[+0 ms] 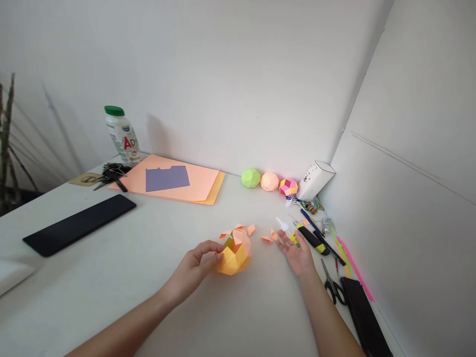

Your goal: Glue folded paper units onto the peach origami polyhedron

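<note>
My left hand [204, 260] pinches the rim of a hollow, faceted paper ball [232, 262], part yellow-orange and part peach, with an opening at its top. Small folded peach paper pieces [251, 229] are by its far side, and more peach scraps [267, 239] are grouped on the table between the ball and my right hand. With the palm turned up and fingers apart, my right hand [297, 255] appears to hold nothing. A small yellow item [293, 239] shows behind its fingers, partly hidden; whether they touch it is unclear. A white pointed nozzle [282, 224] is just beyond.
Three finished-looking paper balls, green [250, 178], peach [269, 181] and pink-yellow [288, 187], line the wall. At right are a utility knife [313, 239], scissors [333, 285] and a black phone-like object [366, 317]. Paper sheets [201, 181], a bottle [122, 136] and a black slab [80, 223] are left.
</note>
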Demonstrator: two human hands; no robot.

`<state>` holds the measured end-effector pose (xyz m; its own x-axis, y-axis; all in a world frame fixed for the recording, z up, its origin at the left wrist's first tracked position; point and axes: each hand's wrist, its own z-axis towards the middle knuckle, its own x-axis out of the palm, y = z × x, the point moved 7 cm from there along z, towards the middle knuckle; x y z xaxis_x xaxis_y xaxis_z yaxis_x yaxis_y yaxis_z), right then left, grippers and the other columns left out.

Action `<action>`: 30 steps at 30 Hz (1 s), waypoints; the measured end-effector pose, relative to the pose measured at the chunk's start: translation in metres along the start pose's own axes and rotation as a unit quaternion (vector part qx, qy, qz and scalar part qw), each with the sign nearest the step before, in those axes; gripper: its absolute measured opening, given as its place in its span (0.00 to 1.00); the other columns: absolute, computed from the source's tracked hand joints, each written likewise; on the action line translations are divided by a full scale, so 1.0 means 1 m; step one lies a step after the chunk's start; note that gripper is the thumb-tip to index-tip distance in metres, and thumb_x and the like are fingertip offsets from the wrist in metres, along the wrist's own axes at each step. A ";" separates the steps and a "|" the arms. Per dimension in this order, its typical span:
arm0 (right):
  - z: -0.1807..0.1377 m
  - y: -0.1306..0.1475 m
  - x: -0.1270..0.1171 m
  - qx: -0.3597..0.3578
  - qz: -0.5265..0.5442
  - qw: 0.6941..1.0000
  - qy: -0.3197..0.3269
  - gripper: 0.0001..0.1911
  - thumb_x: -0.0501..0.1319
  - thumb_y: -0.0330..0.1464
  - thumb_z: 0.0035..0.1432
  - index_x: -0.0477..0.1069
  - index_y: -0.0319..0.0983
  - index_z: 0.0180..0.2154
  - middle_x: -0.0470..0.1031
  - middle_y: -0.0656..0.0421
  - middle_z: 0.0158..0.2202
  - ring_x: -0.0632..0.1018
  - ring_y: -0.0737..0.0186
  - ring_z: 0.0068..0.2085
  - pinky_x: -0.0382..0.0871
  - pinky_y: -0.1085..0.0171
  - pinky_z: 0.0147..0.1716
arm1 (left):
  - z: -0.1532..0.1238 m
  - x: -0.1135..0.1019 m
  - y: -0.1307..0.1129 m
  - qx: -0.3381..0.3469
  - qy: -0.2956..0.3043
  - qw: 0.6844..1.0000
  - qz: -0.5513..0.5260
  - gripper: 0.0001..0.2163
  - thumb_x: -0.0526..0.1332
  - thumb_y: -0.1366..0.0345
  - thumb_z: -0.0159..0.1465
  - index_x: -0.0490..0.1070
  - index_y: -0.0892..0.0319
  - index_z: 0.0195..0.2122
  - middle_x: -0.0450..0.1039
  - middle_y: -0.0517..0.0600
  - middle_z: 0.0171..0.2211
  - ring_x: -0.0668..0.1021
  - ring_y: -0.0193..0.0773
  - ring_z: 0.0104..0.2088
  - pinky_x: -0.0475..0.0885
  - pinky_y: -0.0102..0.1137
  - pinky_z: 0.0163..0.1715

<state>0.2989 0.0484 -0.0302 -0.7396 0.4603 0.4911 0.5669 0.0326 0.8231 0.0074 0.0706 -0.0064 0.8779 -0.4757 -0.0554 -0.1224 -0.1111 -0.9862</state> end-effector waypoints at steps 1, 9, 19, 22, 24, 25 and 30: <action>-0.001 -0.001 0.001 0.006 -0.002 1.000 0.003 0.15 0.68 0.42 0.47 0.71 0.40 0.32 0.79 0.54 0.37 0.77 0.55 0.47 0.72 0.54 0.47 | 0.000 -0.001 0.001 -0.004 -0.008 1.000 -0.003 0.13 0.56 0.52 0.60 0.72 0.54 0.37 0.73 0.49 0.44 0.74 0.44 0.44 0.68 0.35 0.44; -0.017 -0.016 0.029 0.048 0.026 0.995 0.082 0.11 0.68 0.40 0.49 0.73 0.39 0.30 0.78 0.54 0.42 0.76 0.50 0.49 0.64 0.46 0.54 | -0.010 -0.007 0.003 -0.041 -0.107 0.993 -0.005 0.11 0.56 0.54 0.61 0.71 0.52 0.39 0.71 0.49 0.47 0.71 0.46 0.49 0.67 0.37 0.46; -0.020 -0.016 0.034 0.025 -0.006 0.997 0.069 0.10 0.67 0.39 0.49 0.76 0.40 0.33 0.79 0.54 0.40 0.76 0.56 0.49 0.59 0.54 0.58 | -0.054 0.026 -0.031 0.289 -0.088 0.950 0.072 0.08 0.53 0.72 0.62 0.70 0.58 0.37 0.69 0.49 0.27 0.71 0.35 0.29 0.67 0.29 0.32; -0.034 -0.014 0.044 0.042 -0.004 0.995 0.095 0.10 0.65 0.39 0.51 0.76 0.40 0.34 0.79 0.53 0.42 0.75 0.54 0.51 0.58 0.52 0.58 | -0.056 0.065 -0.017 0.202 0.097 0.973 0.060 0.07 0.55 0.70 0.60 0.73 0.62 0.32 0.71 0.50 0.23 0.71 0.34 0.25 0.66 0.28 0.29; -0.048 -0.016 0.052 0.064 0.000 0.990 0.125 0.13 0.64 0.41 0.51 0.75 0.41 0.36 0.79 0.53 0.43 0.74 0.54 0.51 0.59 0.51 0.57 | -0.054 0.079 0.001 0.077 0.157 0.985 -0.004 0.08 0.58 0.66 0.59 0.74 0.63 0.35 0.75 0.52 0.28 0.72 0.34 0.27 0.67 0.29 0.31; -0.055 -0.016 0.057 0.074 0.000 0.987 0.143 0.14 0.64 0.43 0.51 0.75 0.41 0.37 0.79 0.53 0.42 0.75 0.54 0.50 0.60 0.52 0.56 | -0.053 0.083 0.009 0.019 0.171 0.984 -0.047 0.10 0.59 0.63 0.59 0.74 0.63 0.37 0.75 0.54 0.31 0.72 0.35 0.30 0.67 0.30 0.33; -0.095 -0.026 0.088 0.114 -0.037 0.944 0.308 0.16 0.65 0.46 0.49 0.69 0.43 0.35 0.78 0.55 0.38 0.77 0.55 0.42 0.68 0.56 0.43 | -0.046 0.081 0.014 -0.073 0.165 0.952 -0.249 0.19 0.65 0.52 0.53 0.72 0.61 0.39 0.72 0.51 0.37 0.71 0.36 0.35 0.66 0.30 0.35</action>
<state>0.1850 0.0036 0.0186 -0.8107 -0.1506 0.5657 0.5177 0.2667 0.8129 0.0552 -0.0096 -0.0171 0.6539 -0.5781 0.4880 0.1857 -0.5027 -0.8443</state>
